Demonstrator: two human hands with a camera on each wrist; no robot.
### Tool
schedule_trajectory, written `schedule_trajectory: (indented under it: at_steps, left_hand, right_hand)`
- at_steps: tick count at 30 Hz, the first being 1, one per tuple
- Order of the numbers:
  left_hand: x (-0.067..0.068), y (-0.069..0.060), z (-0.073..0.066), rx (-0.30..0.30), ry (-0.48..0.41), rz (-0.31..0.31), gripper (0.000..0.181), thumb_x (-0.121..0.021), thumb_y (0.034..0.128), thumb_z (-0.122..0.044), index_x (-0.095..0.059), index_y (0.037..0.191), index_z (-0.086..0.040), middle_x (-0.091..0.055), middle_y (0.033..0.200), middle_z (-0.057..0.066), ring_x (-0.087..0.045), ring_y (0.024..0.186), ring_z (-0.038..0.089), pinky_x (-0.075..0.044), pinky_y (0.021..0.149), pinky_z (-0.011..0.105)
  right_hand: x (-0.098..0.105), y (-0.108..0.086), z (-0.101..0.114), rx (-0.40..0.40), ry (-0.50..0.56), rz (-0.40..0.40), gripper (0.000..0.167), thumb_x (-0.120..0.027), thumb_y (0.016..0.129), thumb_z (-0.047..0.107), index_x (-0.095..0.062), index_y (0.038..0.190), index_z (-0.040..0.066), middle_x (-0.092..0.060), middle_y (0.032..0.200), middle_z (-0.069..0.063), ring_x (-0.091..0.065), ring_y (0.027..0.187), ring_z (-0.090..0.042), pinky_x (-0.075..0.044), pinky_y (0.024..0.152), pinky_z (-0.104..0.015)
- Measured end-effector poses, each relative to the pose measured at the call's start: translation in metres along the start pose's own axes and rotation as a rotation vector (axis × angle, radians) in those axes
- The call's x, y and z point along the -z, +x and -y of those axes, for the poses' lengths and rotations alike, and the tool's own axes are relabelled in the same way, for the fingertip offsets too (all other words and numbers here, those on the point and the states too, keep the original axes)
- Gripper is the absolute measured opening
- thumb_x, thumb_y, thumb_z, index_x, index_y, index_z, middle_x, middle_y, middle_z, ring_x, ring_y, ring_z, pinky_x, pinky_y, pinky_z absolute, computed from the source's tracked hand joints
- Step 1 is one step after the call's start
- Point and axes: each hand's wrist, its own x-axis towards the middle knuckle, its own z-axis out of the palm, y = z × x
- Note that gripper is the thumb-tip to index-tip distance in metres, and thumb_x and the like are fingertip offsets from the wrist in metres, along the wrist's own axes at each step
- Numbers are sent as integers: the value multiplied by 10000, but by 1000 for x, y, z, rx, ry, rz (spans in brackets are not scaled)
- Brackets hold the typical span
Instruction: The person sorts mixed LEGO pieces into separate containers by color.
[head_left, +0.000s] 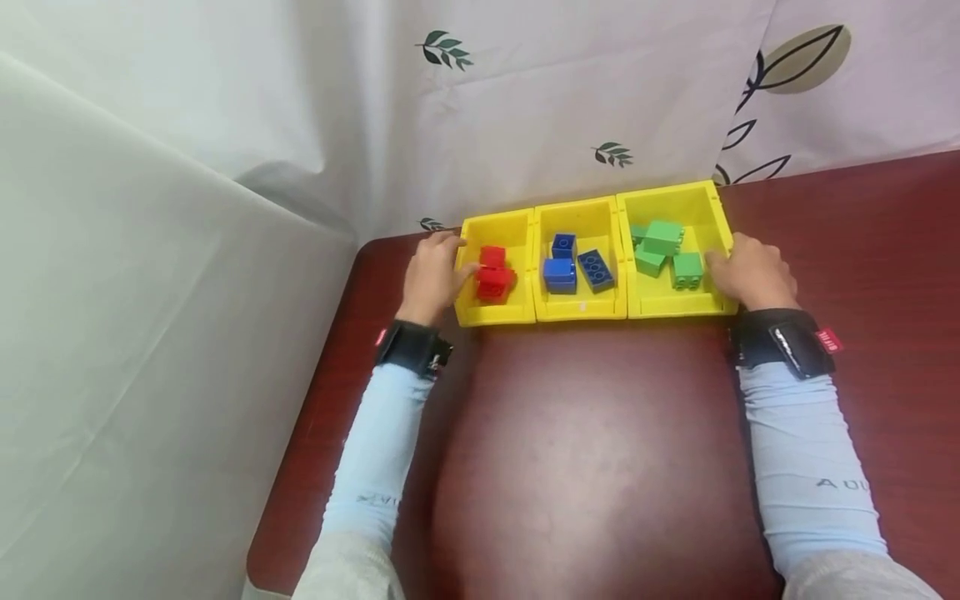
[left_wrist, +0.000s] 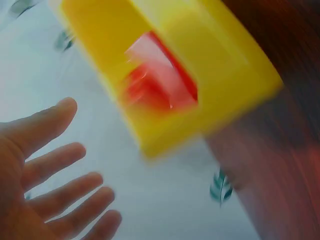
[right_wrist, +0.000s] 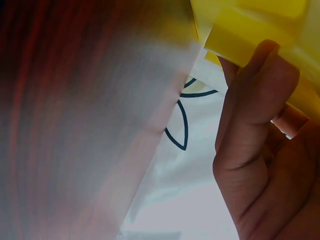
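Note:
Three yellow bins stand side by side at the table's back edge. Red toy bricks lie in the left bin, blue bricks in the middle bin, green bricks in the right bin. My left hand is at the left bin's outer side; the left wrist view shows its fingers spread and apart from the bin. With curled fingers, my right hand grips the right bin's outer wall. Its thumb lies over the rim in the head view.
The dark red wooden table stretches in front of the bins and to the right. Behind them hangs a pale cloth with leaf prints. Another pale cloth drapes along the table's left side.

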Motion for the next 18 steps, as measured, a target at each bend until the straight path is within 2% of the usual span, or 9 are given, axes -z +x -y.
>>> schedule_trajectory:
  at_steps: [2,5,8,10,11,12,14,18]
  left_hand:
    - [8,-15,18,-14,-53,-40,450,-710,897,-325,-634,1274,-90,-577,1358,121,-542,1231,297,-467,1037,431]
    - [16,-41,48,-36,-108,-13,426,-708,903,-293,-635,1248,-53,-624,1264,148,-579,1161,316,-497,982,454]
    - [12,-64,78,-17,-92,109,468,-726,889,-274,-611,1273,-34,-610,1272,187,-574,1157,357,-514,942,485]
    - [6,-77,93,35,-55,207,507,-753,864,-271,-601,1286,-35,-580,1298,203,-554,1163,375,-529,914,497]
    - [3,-82,99,66,-39,236,513,-768,849,-267,-606,1281,-43,-569,1300,204,-549,1155,377,-537,899,499]
    - [-1,-85,104,84,-25,249,500,-780,835,-256,-619,1261,-50,-564,1291,207,-550,1136,376,-545,880,499]
    - [-7,-87,109,103,-21,234,439,-795,817,-219,-651,1197,-53,-564,1259,209,-555,1090,367,-553,859,487]
    - [-11,-78,110,73,-33,149,260,-798,807,-141,-695,1033,-62,-591,1138,200,-563,976,335,-536,821,448]
  right_hand:
    - [0,0,0,2,1,3,592,-284,1005,443,-372,1277,-75,-459,1048,-308,-477,883,-455,-394,662,-489]
    - [2,0,0,-5,-1,4,602,-282,1005,447,-362,1287,-79,-457,1035,-306,-478,868,-450,-394,660,-488]
    - [2,-1,1,-3,-5,6,594,-288,1008,442,-362,1281,-79,-462,1005,-296,-481,847,-439,-390,662,-486]
    - [1,0,3,2,-4,14,580,-296,1009,437,-370,1266,-78,-470,982,-286,-484,836,-430,-389,665,-484]
    - [0,0,3,9,-4,15,571,-298,1008,435,-379,1250,-76,-476,969,-282,-487,829,-425,-390,662,-481]
    - [-1,0,4,13,-2,16,565,-301,1008,436,-387,1235,-74,-481,957,-277,-489,822,-419,-391,660,-478]
    - [-2,0,4,11,4,17,564,-302,1005,440,-393,1225,-72,-487,949,-273,-491,816,-412,-394,655,-473]
    - [-1,0,0,8,6,-4,579,-288,1005,455,-395,1215,-74,-489,960,-284,-496,821,-420,-403,631,-466]
